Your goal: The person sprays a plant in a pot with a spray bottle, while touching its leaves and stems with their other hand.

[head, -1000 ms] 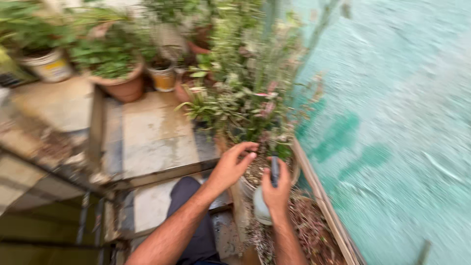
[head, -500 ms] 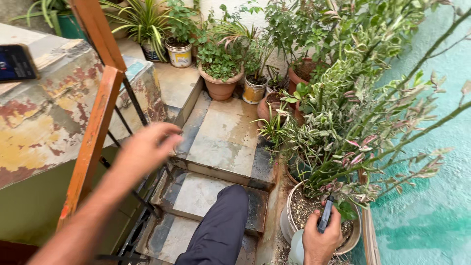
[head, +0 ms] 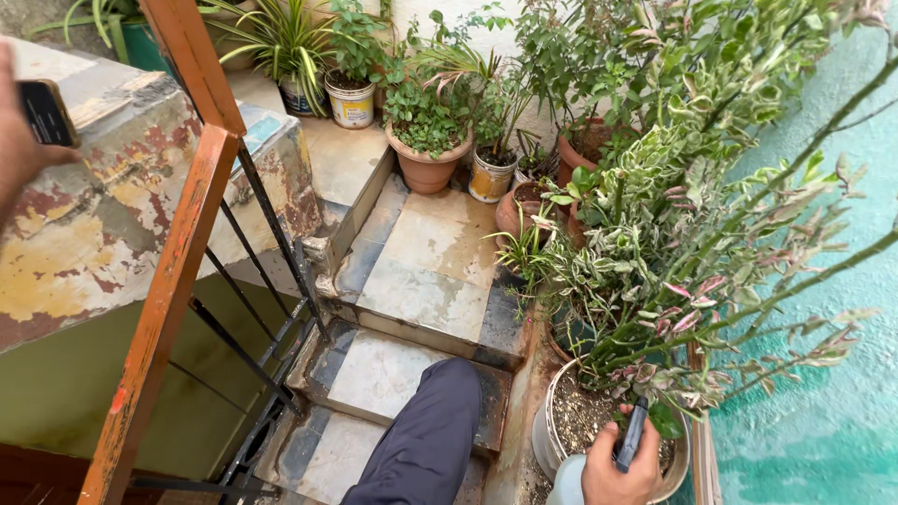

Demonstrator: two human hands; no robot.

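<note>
I see my right hand [head: 619, 477] low at the bottom edge of the view, knuckles up, its fingers curled tight around the neck of a pale spray bottle [head: 569, 482], with the dark trigger nozzle [head: 633, 436] rising straight out above the fingertips. The bottle's body sits just left of the fingers and is cut off by the frame, so I can only tell that it is light grey-blue and rounded. Directly beyond the fingertips is a round pale pot [head: 545, 432] filled with gravelly soil, and from it a variegated shrub [head: 692, 243] with green, cream and pink leaves spreads up and away from the hand. My left hand [head: 17, 140] is raised far out at the left edge, mostly cropped, its fingers closed on a dark smartphone [head: 45, 112] that stands tilted just above a weathered painted ledge [head: 112, 224]; I cannot tell how many fingers grip it. Between the two hands I see my leg in dark trousers [head: 426, 440] resting on stone steps [head: 421, 281], and an orange-painted railing [head: 168, 281] with black bars running below the left hand. Further beyond the right fingertips stand a terracotta pot [head: 427, 168] of small-leaved green and a white bucket planter [head: 352, 106], with a turquoise wall [head: 823, 393] to the right of the hand.
</note>
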